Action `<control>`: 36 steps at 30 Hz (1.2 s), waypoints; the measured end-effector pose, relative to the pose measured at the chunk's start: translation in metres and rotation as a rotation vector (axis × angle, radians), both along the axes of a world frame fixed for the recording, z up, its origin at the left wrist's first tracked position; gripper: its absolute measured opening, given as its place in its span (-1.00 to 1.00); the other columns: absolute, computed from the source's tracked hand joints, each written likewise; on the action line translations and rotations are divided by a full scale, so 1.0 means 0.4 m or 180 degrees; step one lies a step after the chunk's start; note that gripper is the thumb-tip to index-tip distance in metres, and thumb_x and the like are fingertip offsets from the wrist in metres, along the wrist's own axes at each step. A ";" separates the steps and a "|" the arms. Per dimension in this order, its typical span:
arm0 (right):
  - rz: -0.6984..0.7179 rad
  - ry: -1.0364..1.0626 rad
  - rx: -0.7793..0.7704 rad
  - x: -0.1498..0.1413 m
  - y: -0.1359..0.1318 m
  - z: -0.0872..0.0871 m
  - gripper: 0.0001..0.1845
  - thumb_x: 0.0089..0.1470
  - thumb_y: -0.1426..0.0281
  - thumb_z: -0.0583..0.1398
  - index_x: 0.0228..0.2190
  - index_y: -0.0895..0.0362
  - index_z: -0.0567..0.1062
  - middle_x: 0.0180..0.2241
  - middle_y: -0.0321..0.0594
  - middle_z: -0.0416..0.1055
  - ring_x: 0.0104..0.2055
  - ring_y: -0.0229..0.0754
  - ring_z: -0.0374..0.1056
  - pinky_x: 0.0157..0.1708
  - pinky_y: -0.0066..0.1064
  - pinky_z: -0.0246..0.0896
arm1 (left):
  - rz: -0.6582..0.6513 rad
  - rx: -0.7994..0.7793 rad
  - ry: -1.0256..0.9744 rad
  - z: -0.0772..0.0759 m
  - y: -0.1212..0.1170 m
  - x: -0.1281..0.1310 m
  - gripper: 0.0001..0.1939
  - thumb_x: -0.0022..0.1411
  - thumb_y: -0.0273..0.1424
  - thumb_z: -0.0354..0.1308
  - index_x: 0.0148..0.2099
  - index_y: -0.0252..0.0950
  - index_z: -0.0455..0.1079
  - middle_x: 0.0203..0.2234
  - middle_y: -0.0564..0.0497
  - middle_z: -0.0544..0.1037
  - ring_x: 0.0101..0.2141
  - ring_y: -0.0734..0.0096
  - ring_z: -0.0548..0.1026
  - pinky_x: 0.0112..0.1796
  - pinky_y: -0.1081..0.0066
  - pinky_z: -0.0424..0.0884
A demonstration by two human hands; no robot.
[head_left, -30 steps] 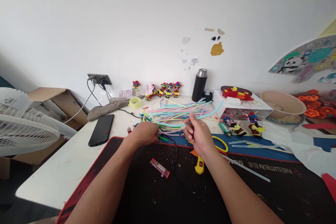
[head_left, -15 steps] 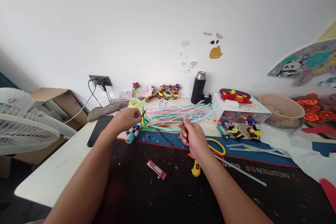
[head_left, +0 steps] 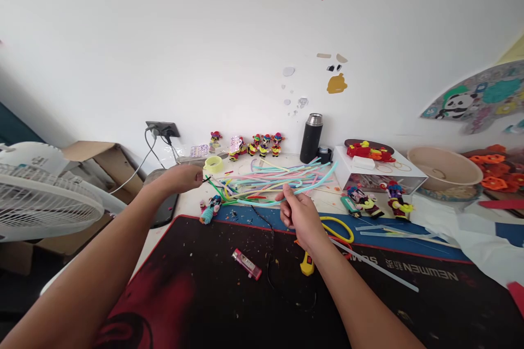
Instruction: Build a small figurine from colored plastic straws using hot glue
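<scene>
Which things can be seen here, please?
sticks: many, multicoloured, centre
dolls: several, multicoloured, around sticks
mat: one, mostly black, front
lighter: one, pink, on mat
tool: one, yellow, on mat
tape: one, yellow, rear left
bottle: one, black, rear centre
box: one, white, right
bowl: one, beige, right
flowers: several, orange, right
fan: one, white, left
phone: one, black, left
socket: one, dark, rear left
left hand: one, left of sticks
right hand: one, holding turquoise stick

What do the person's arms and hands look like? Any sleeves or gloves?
Both the left arm and right arm look bare, with no sleeves in view. The left hand and right hand wear no gloves. I see no watch or bracelet either.
</scene>
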State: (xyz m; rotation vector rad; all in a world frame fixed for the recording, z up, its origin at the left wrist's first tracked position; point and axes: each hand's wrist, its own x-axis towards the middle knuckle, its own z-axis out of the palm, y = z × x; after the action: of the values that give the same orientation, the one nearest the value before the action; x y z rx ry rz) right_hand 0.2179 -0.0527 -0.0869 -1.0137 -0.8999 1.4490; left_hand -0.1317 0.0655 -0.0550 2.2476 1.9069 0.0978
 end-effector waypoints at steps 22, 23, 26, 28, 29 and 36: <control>0.0234 -0.0511 0.0273 -0.004 0.003 -0.020 -0.42 0.05 -0.17 0.32 -0.48 0.12 0.49 -0.70 -0.47 0.14 -0.73 -0.36 0.08 -0.69 -0.49 -0.11 | 0.0256 0.0038 -0.0491 -0.005 0.041 -0.065 -0.81 -0.19 -0.30 0.22 -0.44 -0.12 0.61 -0.50 0.00 0.67 -0.40 0.12 0.57 -0.37 0.33 0.37; 0.0251 -0.0541 0.0297 -0.005 0.004 -0.021 -0.42 0.06 -0.17 0.32 -0.47 0.12 0.50 -0.70 -0.47 0.14 -0.73 -0.36 0.08 -0.69 -0.49 -0.10 | 0.0303 0.0105 -0.0483 -0.010 0.047 -0.070 -0.82 -0.18 -0.30 0.23 -0.43 -0.12 0.60 -0.48 -0.02 0.67 -0.38 0.10 0.58 -0.36 0.32 0.37; 0.0258 -0.0609 0.0345 -0.006 0.003 -0.024 -0.43 0.07 -0.17 0.31 -0.46 0.12 0.50 -0.70 -0.46 0.15 -0.72 -0.35 0.08 -0.70 -0.48 -0.11 | 0.0430 0.0230 -0.0430 -0.027 0.066 -0.084 -0.85 -0.15 -0.29 0.26 -0.44 -0.16 0.58 -0.44 -0.09 0.67 -0.34 0.02 0.58 -0.32 0.27 0.38; 0.0277 -0.0656 0.0360 -0.007 0.001 -0.025 -0.44 0.08 -0.16 0.31 -0.46 0.11 0.50 -0.70 -0.46 0.15 -0.72 -0.34 0.10 -0.69 -0.48 -0.09 | 0.0494 0.0302 -0.0374 -0.041 0.077 -0.087 -0.85 -0.10 -0.28 0.27 -0.43 -0.20 0.59 -0.41 -0.12 0.66 -0.30 -0.03 0.58 -0.28 0.23 0.39; 0.0290 -0.0687 0.0361 -0.008 0.000 -0.025 -0.44 0.08 -0.15 0.31 -0.45 0.10 0.50 -0.70 -0.46 0.16 -0.72 -0.33 0.10 -0.69 -0.47 -0.07 | 0.0518 0.0338 -0.0341 -0.048 0.082 -0.086 -0.85 -0.07 -0.28 0.26 -0.42 -0.21 0.59 -0.39 -0.14 0.66 -0.28 -0.06 0.59 -0.26 0.22 0.39; 0.0335 -0.0833 0.0338 -0.010 -0.005 -0.021 -0.44 0.07 -0.17 0.30 -0.43 0.10 0.49 -0.69 -0.46 0.17 -0.71 -0.31 0.12 -0.67 -0.45 -0.02 | 0.0634 0.0459 -0.0041 -0.093 0.090 -0.050 -0.82 0.03 -0.32 0.22 -0.31 -0.18 0.62 -0.20 -0.13 0.71 -0.14 -0.03 0.60 -0.20 0.28 0.42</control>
State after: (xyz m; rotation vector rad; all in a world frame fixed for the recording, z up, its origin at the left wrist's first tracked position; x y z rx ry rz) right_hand 0.2138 -0.0545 -0.0951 -1.1061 -1.2223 1.3586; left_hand -0.1515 0.1016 -0.0924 2.1293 2.1765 0.2862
